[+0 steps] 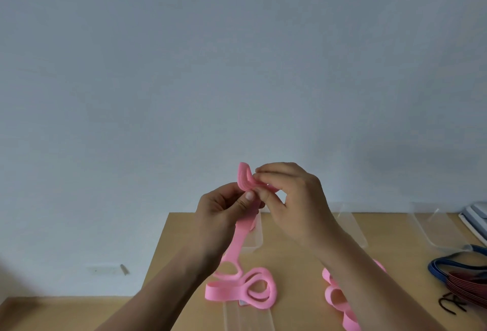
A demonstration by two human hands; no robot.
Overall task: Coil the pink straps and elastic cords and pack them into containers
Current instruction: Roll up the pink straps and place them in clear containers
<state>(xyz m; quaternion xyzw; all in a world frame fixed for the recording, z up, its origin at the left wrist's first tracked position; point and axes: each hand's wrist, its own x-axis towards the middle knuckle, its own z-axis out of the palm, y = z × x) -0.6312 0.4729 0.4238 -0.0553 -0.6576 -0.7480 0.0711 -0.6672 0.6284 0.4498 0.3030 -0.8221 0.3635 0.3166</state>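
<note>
1. A person is working at a wooden desk (290, 259) that is filling the lower part of the frame, with a plain pale wall above it.
2. The left hand (224, 214) and the right hand (297, 198) are meeting at centre frame, raised above the desk, both grasping one pink strap (243, 176).
3. The right hand's fingers (268, 172) are pinching the strap's folded end, which is standing up as a small first turn of a coil. The left thumb and fingers are pinching the band just beneath it.
4. The strap's free length is hanging from the left hand and lying in loose loops on the desk at lower centre.
5. A second pink strap (338, 301) is lying looped at lower right of centre, partly hidden by the right forearm.
6. Blue elastic cords (448, 267) and red elastic cords (471, 288) are lying at the right edge. Clear containers (437, 227) are standing along the back of the desk.
7. The strap is looking light, soft and floppy, with a woven face that should grip well. The coil will probably spring open if the pinch is loosened, so it is best held flat across its width at the core while the other hand is feeding the band.
</note>
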